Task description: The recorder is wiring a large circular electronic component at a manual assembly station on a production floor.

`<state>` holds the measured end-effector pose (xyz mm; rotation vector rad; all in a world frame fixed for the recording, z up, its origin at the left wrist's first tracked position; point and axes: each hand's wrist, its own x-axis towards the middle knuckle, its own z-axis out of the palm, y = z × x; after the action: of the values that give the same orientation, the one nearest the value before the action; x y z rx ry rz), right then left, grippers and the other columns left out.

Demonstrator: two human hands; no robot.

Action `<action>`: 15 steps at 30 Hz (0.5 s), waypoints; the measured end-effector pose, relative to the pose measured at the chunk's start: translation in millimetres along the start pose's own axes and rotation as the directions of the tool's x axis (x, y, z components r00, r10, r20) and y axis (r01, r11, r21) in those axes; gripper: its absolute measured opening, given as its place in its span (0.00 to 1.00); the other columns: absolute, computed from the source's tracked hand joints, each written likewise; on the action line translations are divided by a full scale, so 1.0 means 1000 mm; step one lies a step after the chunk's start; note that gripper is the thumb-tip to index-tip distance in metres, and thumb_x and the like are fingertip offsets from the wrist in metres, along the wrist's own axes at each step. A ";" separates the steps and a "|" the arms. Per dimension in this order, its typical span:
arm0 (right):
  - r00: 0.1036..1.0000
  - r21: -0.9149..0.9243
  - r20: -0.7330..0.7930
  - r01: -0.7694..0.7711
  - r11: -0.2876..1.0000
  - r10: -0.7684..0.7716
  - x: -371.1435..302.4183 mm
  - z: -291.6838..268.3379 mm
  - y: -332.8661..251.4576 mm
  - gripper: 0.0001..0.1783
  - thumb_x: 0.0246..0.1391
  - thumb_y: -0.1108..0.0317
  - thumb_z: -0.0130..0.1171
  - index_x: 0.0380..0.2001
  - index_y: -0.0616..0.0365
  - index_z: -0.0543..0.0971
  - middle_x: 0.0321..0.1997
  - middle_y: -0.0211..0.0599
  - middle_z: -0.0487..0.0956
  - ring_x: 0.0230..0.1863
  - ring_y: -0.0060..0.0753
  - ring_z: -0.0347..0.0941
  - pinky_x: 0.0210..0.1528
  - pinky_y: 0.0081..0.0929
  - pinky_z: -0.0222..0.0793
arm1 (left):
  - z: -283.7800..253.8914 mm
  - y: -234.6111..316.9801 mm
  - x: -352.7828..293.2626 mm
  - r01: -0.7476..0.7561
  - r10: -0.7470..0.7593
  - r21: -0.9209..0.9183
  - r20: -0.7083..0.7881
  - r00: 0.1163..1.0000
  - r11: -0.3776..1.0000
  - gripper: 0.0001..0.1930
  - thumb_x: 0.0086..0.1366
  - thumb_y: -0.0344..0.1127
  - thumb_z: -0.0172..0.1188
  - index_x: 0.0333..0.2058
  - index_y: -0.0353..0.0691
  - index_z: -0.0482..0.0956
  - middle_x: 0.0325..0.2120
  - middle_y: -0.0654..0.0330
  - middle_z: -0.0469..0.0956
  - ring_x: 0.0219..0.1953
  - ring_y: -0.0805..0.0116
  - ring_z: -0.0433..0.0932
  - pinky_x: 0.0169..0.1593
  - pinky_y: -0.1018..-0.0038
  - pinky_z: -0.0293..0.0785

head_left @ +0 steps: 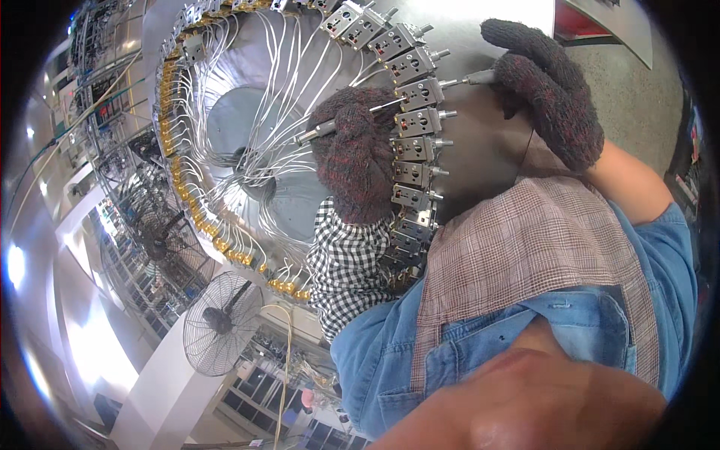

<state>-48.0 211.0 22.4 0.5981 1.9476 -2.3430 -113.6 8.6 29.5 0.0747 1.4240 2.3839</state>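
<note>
My left hand (354,154), in a dark knitted glove, is closed round a slim metal screwdriver-like tool (318,132) inside the ring. Its thin shaft points right at a small metal block (421,94) on the ring's edge. My right hand (551,90), gloved alike, is outside the ring with its fingers bent round a grey tapered tool (480,77). This tool's thin tip lies by the threaded stem of the same block. More metal blocks (417,121) with stems line the ring's right side.
White wires (281,82) run from the round grey hub (236,124) to the ring. Brass-coloured fittings (172,112) line its left rim. Black floor fans (217,319) and metal racks (90,90) stand to the left. A pale panel (615,26) is at the upper right.
</note>
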 end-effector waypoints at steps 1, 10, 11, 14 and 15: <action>1.000 -0.001 0.000 0.000 1.000 0.000 0.000 -0.001 0.002 0.20 0.50 0.63 0.49 0.47 0.58 0.67 0.31 0.31 0.70 0.27 0.20 0.68 0.27 0.17 0.67 | 0.001 0.001 0.000 -0.001 0.001 -0.001 0.000 1.000 1.000 0.10 0.56 0.30 0.52 0.34 0.29 0.68 0.32 0.52 0.71 0.37 0.61 0.73 0.44 0.69 0.72; 0.989 0.031 0.142 -0.049 0.998 0.044 0.007 -0.003 0.006 0.21 0.51 0.65 0.49 0.48 0.59 0.66 0.42 0.36 0.70 0.32 0.22 0.69 0.33 0.20 0.68 | 0.005 0.003 0.001 0.023 -0.024 0.099 0.008 1.000 0.995 0.11 0.57 0.33 0.53 0.32 0.29 0.69 0.30 0.54 0.71 0.34 0.67 0.72 0.40 0.75 0.71; 0.985 -0.033 0.120 0.132 0.991 -0.127 0.008 -0.001 0.012 0.21 0.51 0.65 0.49 0.48 0.59 0.66 0.43 0.38 0.70 0.35 0.24 0.69 0.35 0.21 0.68 | 0.001 0.002 0.001 0.019 -0.019 0.033 0.003 1.000 0.999 0.10 0.57 0.33 0.53 0.32 0.29 0.69 0.30 0.54 0.71 0.34 0.66 0.72 0.40 0.75 0.72; 0.882 -0.117 0.176 0.461 0.880 -0.438 0.012 -0.008 0.035 0.18 0.51 0.68 0.46 0.47 0.58 0.67 0.47 0.40 0.68 0.38 0.27 0.70 0.36 0.22 0.70 | 0.002 0.000 0.002 0.023 -0.023 -0.025 0.026 0.999 0.999 0.09 0.57 0.31 0.52 0.33 0.29 0.68 0.30 0.54 0.71 0.35 0.65 0.73 0.41 0.74 0.72; 0.791 -0.123 0.255 0.597 0.793 -0.556 0.015 -0.011 0.039 0.16 0.52 0.72 0.44 0.46 0.58 0.68 0.49 0.41 0.66 0.38 0.29 0.71 0.36 0.21 0.71 | 0.002 0.001 0.003 0.031 -0.030 -0.019 0.043 0.999 0.999 0.09 0.57 0.30 0.52 0.33 0.29 0.68 0.30 0.54 0.71 0.36 0.65 0.73 0.42 0.74 0.72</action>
<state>-48.4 216.2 -20.8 -0.3114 2.4770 -2.3114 -115.9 10.9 30.7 0.0974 1.3731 2.3573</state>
